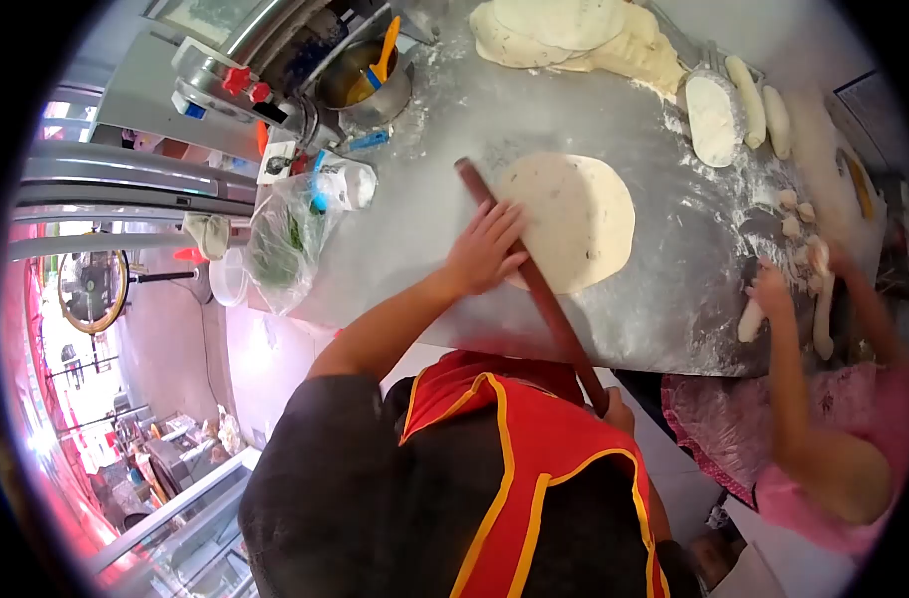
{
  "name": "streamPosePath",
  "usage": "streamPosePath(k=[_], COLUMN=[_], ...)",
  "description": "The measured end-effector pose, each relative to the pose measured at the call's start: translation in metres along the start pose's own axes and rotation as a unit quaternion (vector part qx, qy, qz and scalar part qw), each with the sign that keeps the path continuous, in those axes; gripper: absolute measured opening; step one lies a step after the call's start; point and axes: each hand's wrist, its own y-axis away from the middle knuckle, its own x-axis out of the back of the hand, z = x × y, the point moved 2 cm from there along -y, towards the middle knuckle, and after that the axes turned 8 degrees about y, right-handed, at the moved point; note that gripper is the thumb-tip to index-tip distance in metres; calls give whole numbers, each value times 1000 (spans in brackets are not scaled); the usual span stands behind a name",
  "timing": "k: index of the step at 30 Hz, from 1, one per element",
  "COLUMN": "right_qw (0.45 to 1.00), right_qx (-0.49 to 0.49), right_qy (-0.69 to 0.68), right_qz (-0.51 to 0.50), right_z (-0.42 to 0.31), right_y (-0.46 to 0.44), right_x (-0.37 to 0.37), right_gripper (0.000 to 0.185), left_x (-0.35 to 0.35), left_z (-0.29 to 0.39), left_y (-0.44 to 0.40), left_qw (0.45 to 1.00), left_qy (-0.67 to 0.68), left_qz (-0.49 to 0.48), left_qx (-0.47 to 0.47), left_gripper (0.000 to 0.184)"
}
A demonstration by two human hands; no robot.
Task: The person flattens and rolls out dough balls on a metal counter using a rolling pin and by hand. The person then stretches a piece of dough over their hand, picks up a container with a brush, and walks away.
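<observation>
A long brown rolling pin (546, 299) slants from the steel worktop down toward my body. Across its upper part lies my left hand (487, 244), fingers stretched out flat over the wood. My right hand (619, 411) is closed around the near end, close to my red apron, partly hidden. A thin, round sheet of dough (584, 224) with dark flecks lies flat on the worktop. The pin crosses its left edge, and my left fingertips are at that edge.
Stacked dough sheets (574, 35) lie at the back. A metal pot (375, 95) with an orange-handled brush, and a plastic bag (285, 244) of greens stand left. At right are a flour scoop (713, 120), dough rolls (748, 100) and a co-worker's hands (770, 287) handling dough.
</observation>
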Motion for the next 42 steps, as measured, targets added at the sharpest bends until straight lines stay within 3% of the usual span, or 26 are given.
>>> streamPosePath(k=[3,5,6,9,10,12,15,17,19,20,22,24,26,28,29,31,33,34,36,37,38,39,40,42], right_qw=[997,962,955,924,916,819,855,932,949,947,943,965,971,947,938,956,883,900,901,887,870,884,898,929], right_qx=[33,166,182,237,217,296,154,11,-92,-101,-124,-85,-3,126,174,209,407,406,425,448,470,443,415,340], right_qy=[50,158,174,260,313,332,201,52,-116,-117,-119,-97,28,70,44,-43,-31,-36,-76,-110,-145,-147,-149,-141], right_qz=[37,148,159,149,123,362,452,359,279,282,286,229,239,287,296,200,233,153,40,8,-24,-16,-8,30], right_z=[-10,5,-11,-56,-78,-127,-111,-104,-105,-97,-58,-42,-83,-148,-194,-264,-314,-327,-335,-335,-332,-321,-303,-266], right_y=[3,-11,-16,-53,-72,-91,-151,-181,-207,-228,-282,-310,-285,-248,-219,-176,-130,-120,-99,-94,-95,-107,-123,-156], right_x=[4,15,38,94,110,132,120,104,89,79,58,55,72,80,79,63,52,45,60,73,81,88,95,108], right_gripper=[28,25,25,28,34,46,56,54,53,50,44,34,25,16,10,7,12,12,16,18,21,23,25,27], left_x=[32,56,65,83,92,98,104,109,115,118,116,120,120,95,79,49,32,32,62,90,125,156,184,232], left_z=[2,3,3,-16,-18,-22,-25,-26,-29,-34,-40,-45,-42,-49,-47,-39,-24,-15,6,17,33,48,59,71], left_y=[43,41,43,62,78,126,179,194,198,197,199,189,163,130,109,68,38,26,12,2,-10,-23,-42,-97], left_qw=[998,996,995,977,982,984,963,937,907,891,898,913,926,933,907,741,627,595,696,792,913,960,955,905], left_qy=[-64,-72,-76,-62,-33,4,-6,-17,-24,-12,-25,-47,-75,82,265,559,662,683,599,490,265,41,-114,-280], left_qz=[-4,3,5,-190,-153,-72,25,68,99,68,131,203,282,309,254,183,180,185,156,118,33,-51,-112,-174], left_qx=[-9,-48,-66,80,104,160,269,343,408,448,420,351,240,166,206,325,368,380,363,343,309,272,248,268], left_gripper=[59,50,45,37,33,29,30,31,31,29,29,33,39,42,43,41,34,31,25,22,19,16,14,11])
